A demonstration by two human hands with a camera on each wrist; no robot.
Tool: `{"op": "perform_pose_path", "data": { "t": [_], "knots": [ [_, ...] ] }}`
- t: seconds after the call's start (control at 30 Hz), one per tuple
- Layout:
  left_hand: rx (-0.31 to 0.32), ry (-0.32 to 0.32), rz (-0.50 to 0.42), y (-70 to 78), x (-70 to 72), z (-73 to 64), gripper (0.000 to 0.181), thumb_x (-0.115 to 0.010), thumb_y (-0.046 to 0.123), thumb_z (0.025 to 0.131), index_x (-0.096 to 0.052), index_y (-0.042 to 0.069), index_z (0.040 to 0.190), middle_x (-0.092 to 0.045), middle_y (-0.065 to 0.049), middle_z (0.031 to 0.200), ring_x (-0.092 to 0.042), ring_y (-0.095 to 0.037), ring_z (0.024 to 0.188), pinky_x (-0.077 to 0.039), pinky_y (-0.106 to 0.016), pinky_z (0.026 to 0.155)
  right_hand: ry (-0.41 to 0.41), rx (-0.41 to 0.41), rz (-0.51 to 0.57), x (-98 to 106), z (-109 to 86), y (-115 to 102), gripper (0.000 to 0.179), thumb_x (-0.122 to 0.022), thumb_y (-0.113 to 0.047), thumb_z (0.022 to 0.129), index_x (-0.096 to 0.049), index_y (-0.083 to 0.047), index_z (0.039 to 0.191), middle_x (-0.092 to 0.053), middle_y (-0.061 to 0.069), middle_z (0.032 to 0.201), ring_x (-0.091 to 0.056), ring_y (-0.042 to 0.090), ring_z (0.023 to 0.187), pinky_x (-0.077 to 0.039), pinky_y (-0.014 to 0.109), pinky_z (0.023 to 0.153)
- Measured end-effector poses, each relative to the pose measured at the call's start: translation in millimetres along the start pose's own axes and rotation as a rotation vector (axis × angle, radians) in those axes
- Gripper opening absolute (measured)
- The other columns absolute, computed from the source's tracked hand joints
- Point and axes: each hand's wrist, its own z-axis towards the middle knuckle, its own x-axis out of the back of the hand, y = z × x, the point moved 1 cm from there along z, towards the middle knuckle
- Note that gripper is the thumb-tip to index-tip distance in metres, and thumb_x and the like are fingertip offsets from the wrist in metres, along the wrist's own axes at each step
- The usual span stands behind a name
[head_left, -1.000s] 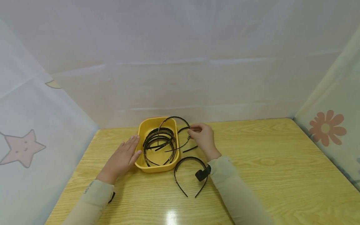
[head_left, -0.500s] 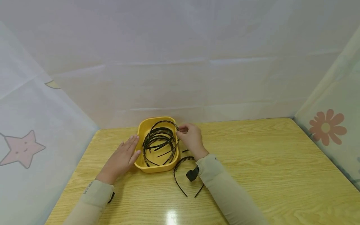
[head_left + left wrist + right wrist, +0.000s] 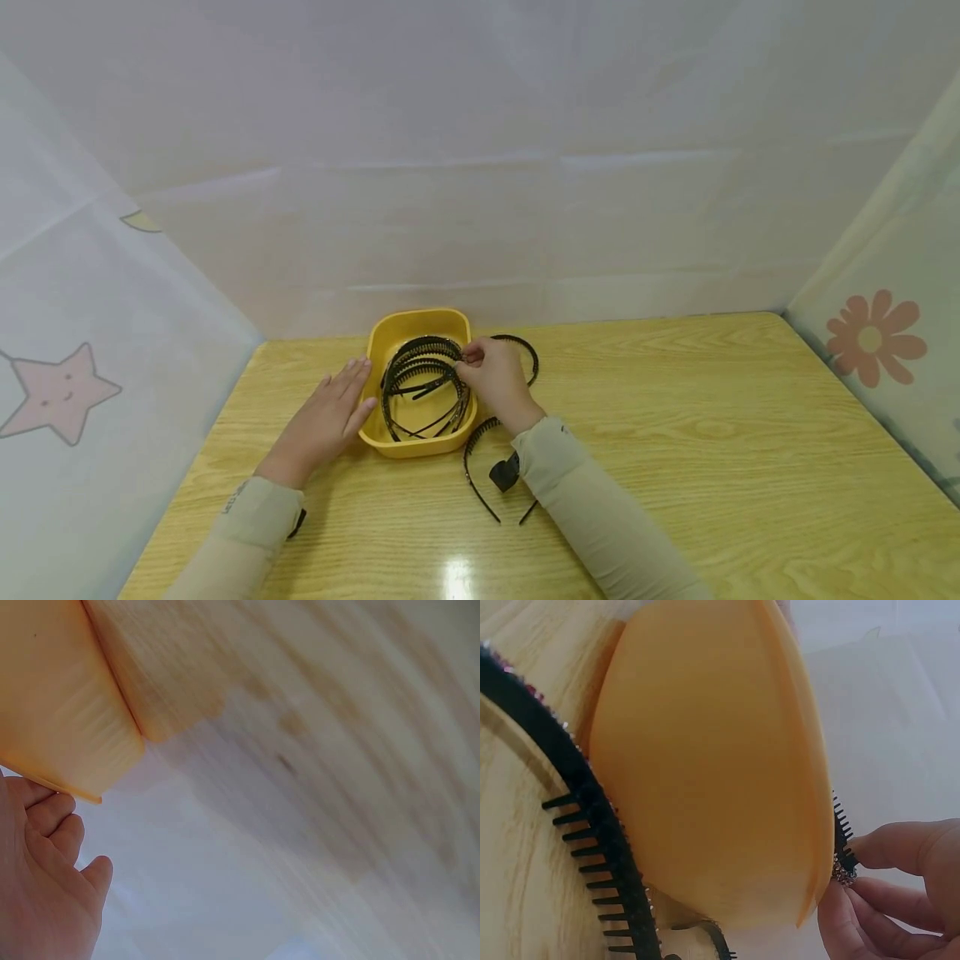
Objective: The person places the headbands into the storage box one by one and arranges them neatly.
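A yellow plastic basket (image 3: pixel 416 451) stands on the table with several black toothed headbands (image 3: pixel 427 343) piled inside. At its right rim, my right hand (image 3: pixel 501 385) pinches one headband (image 3: pixel 844 859) between thumb and fingers; the right wrist view shows its teeth and sparkly outer face. How far that headband reaches into the pile is hard to tell. My left hand (image 3: pixel 322 425) rests with straight fingers against the basket's left side, touching the rim in the left wrist view.
Behind my right hand lies a headband (image 3: pixel 536 358) on the wooden table (image 3: pixel 712 433), partly hidden. Another headband (image 3: pixel 471 467) lies in front, partly under my right forearm. A pale cloth wall (image 3: pixel 480 208) rises at the table's back edge.
My right hand has moved left and slightly down with the headband, from beside the basket to its right rim; the headband has sunk into the basket. My left hand has stayed in place.
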Motion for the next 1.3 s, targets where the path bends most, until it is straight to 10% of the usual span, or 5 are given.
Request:
{"op": "perform_pose_path", "data": {
  "t": [0.93, 1.3],
  "knots": [
    [0.008, -0.016, 0.001, -2.8, -2.1, -2.1, 0.067, -0.033, 0.042, 0.111, -0.020, -0.002, 0.160, -0.020, -0.021, 0.166, -0.015, -0.038, 0.154, -0.012, -0.056, 0.125, -0.075, 0.063, 0.031, 7.9, -18.0, 8.9, 0.016, -0.070, -0.012, 0.097, -0.074, -0.003, 0.110, -0.071, 0.004, 0.100, -0.066, 0.016, 0.088, -0.059, 0.030, 0.075],
    [-0.001, 0.000, 0.005, 0.2, -1.4, -2.2, 0.066, -0.036, 0.040, 0.111, -0.022, -0.002, 0.160, -0.022, -0.021, 0.165, -0.018, -0.038, 0.153, -0.016, -0.059, 0.123, 0.031, 0.037, 0.053, 36.3, -19.9, 27.5, 0.013, -0.070, -0.008, 0.095, -0.075, -0.006, 0.108, -0.072, 0.006, 0.095, -0.067, 0.022, 0.086, -0.059, 0.037, 0.076]
  ]
}}
